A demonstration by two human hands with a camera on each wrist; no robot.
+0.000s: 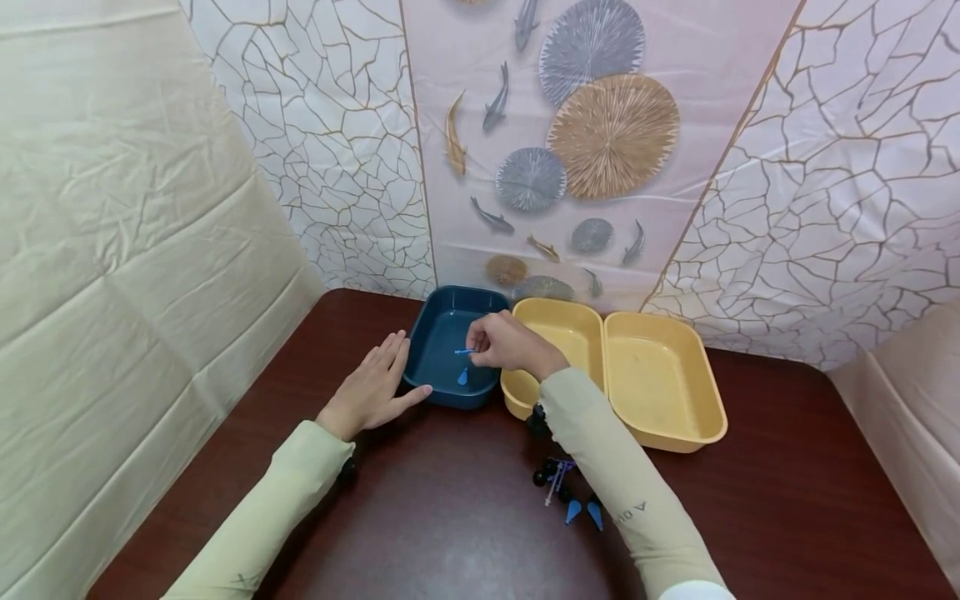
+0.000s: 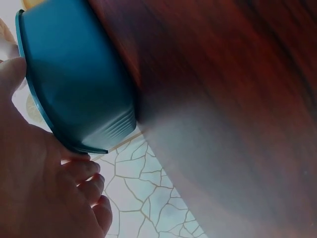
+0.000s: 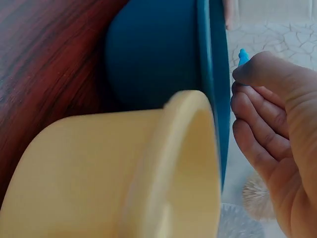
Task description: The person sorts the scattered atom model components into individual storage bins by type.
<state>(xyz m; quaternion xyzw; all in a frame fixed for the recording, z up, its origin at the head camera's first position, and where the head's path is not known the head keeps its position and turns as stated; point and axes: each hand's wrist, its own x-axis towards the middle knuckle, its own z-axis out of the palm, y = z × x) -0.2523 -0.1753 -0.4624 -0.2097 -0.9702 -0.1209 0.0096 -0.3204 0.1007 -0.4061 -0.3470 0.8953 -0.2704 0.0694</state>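
Observation:
My right hand point(image 1: 513, 343) hovers over the dark blue bin point(image 1: 433, 367), pinching a small slim blue plastic piece point(image 1: 463, 352) between thumb and index finger. In the right wrist view the knobbed tip of this blue piece point(image 3: 242, 57) pokes out past the thumb; the rest is hidden by the fingers. A blue teardrop-shaped piece point(image 1: 462, 377) shows below that hand, inside the bin. My left hand point(image 1: 372, 392) rests on the bin's left rim with fingers extended and thumb spread along the near corner. From the left wrist, the bin's outer wall point(image 2: 74, 74) fills the upper left.
Two yellow bins stand right of the blue one, a nearer yellow bin point(image 1: 573, 340) and a farther yellow bin point(image 1: 652, 375). On the brown table point(image 1: 450, 500), beside my right forearm, lie black and purple small parts point(image 1: 555, 475) and two blue teardrop pieces point(image 1: 573, 511). Patterned cloth hangs behind.

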